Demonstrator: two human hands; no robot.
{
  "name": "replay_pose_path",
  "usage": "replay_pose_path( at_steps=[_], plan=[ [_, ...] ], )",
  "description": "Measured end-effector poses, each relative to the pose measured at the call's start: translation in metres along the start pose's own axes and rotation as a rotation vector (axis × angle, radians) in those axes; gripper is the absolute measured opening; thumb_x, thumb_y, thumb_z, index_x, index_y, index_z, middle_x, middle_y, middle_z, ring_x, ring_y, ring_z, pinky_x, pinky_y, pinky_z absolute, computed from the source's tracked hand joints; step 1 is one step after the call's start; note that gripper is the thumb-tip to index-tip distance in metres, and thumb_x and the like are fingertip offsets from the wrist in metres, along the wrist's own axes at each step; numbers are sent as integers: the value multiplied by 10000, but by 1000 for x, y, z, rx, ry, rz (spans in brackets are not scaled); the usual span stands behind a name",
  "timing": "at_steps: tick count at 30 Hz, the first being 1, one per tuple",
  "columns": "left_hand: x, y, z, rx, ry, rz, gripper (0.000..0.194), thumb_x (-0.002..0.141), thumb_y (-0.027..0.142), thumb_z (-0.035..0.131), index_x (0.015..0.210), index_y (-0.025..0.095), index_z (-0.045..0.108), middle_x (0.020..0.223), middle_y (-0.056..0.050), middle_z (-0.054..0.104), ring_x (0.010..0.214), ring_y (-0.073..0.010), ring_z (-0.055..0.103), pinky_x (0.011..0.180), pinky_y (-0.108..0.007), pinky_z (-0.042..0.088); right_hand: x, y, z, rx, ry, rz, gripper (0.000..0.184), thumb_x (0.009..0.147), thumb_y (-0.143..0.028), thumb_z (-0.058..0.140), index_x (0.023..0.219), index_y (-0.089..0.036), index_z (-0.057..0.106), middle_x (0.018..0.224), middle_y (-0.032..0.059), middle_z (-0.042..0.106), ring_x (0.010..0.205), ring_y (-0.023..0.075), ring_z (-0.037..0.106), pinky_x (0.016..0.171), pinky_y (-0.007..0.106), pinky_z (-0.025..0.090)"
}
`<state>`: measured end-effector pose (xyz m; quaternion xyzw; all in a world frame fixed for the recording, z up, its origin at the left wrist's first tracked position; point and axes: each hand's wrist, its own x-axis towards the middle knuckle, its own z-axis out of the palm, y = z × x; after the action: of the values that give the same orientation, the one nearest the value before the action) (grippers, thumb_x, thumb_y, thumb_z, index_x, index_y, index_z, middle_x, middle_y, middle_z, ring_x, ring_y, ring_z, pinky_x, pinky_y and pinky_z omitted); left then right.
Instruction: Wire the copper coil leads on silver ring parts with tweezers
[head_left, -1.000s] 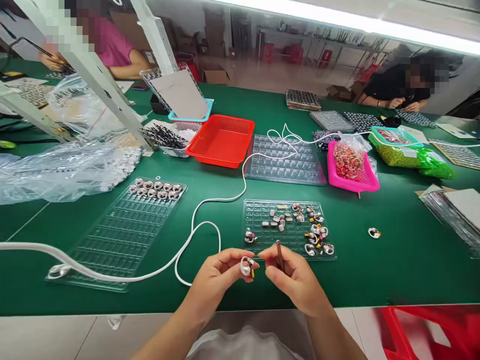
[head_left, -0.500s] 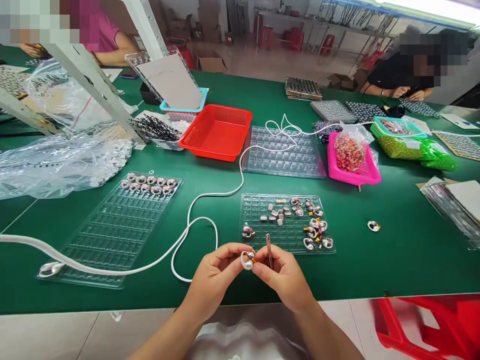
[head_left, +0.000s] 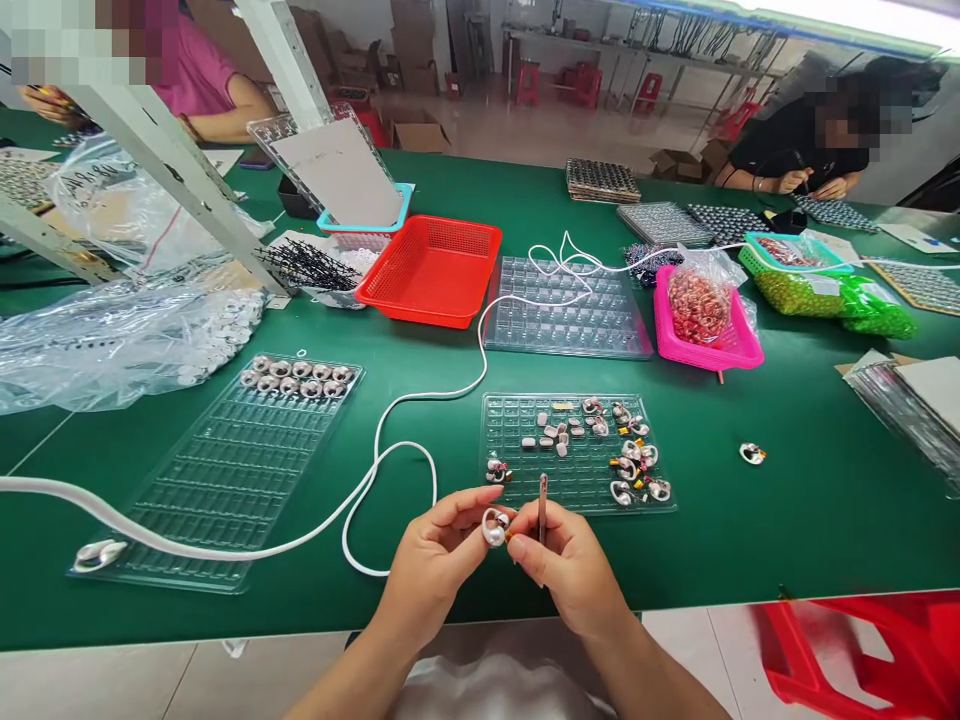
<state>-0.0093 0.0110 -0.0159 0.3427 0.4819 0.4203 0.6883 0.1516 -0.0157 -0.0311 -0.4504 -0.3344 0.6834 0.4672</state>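
My left hand (head_left: 431, 560) pinches a small white, C-shaped clip earbud (head_left: 493, 528) between thumb and fingers. From the earbud's right side sticks a short orange strip. At that strip, the thumb and fingertip of my right hand (head_left: 574, 565) are closed. A pair of tweezers (head_left: 543, 505) stands upright in the right hand, tip upward. Just beyond both hands lies a clear compartment tray (head_left: 525, 490). It carries several similar white earbuds (head_left: 630, 460) with orange strips at its right, and small silvery blocks (head_left: 551, 432) near its middle.
A longer clear tray (head_left: 225, 480) with rows of round silvery parts lies left. A white cable (head_left: 409, 395) winds across the table. Behind are a red basket (head_left: 431, 275) and a pink basket (head_left: 709, 350). One loose earbud (head_left: 752, 454) lies right. Two people sit across the table.
My right hand has moved left to the earbud, and its fingertips have closed at the orange strip. The earbud has turned slightly in my left hand. The camera view has tilted a little.
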Motion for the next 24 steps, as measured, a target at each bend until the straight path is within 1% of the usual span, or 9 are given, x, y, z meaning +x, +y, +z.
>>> replay_pose_path(
  at_steps=[3,5,6,9,11,13,16,19,24],
  plan=[
    [1,-3,1,-17,19,0,239,722,321,870,925,207,818,855,-54,823,826,-181,753,795,-233,579,0,5,5,18,43,-75,255,797,-415,787,816,-195,660,792,0,623,701,129,501,638,243,402],
    [1,-4,0,-28,15,5,216,718,326,874,894,210,825,862,-53,824,825,-176,750,790,-224,577,-1,8,8,37,59,-101,256,815,-426,773,824,-197,659,810,8,631,720,138,518,651,249,414],
    [2,-5,-1,-34,4,7,210,722,327,872,893,214,826,870,-53,824,829,-176,748,791,-224,577,-1,9,9,54,63,-106,255,822,-427,768,828,-198,656,795,1,621,687,128,501,623,242,403],
    [1,-6,-4,-41,-49,6,197,742,319,862,911,224,828,892,-54,824,852,-184,747,805,-235,578,-1,11,11,95,75,-127,236,836,-407,767,834,-201,652,755,-23,587,578,86,393,531,220,327],
    [1,-6,-6,-38,-67,7,187,752,315,855,916,229,830,891,-54,824,856,-190,748,807,-241,580,-2,12,11,100,88,-158,211,847,-386,765,839,-204,658,757,-29,581,569,75,365,522,215,309],
    [0,-5,-5,-31,-61,19,168,746,307,859,894,233,835,883,-53,823,851,-195,749,805,-246,583,-3,13,11,94,94,-177,185,858,-366,762,846,-209,666,766,-30,585,580,72,368,522,209,303],
    [0,-1,-2,-29,-42,59,123,716,287,877,825,243,843,865,-44,823,831,-192,749,786,-240,588,-4,16,10,97,99,-168,175,859,-354,768,853,-211,665,759,-31,586,583,69,372,504,202,284],
    [-1,4,2,-57,-54,72,98,691,271,889,777,258,845,841,-35,826,805,-185,752,762,-231,592,-4,18,8,122,106,-124,187,848,-349,781,858,-211,655,712,-42,559,561,64,375,483,195,273],
    [0,5,2,-78,-41,94,95,674,240,895,750,273,847,819,-23,827,783,-169,745,759,-222,587,0,12,12,184,107,-76,239,803,-358,819,825,-195,645,681,-46,538,521,49,384,451,182,257]
  ],
)
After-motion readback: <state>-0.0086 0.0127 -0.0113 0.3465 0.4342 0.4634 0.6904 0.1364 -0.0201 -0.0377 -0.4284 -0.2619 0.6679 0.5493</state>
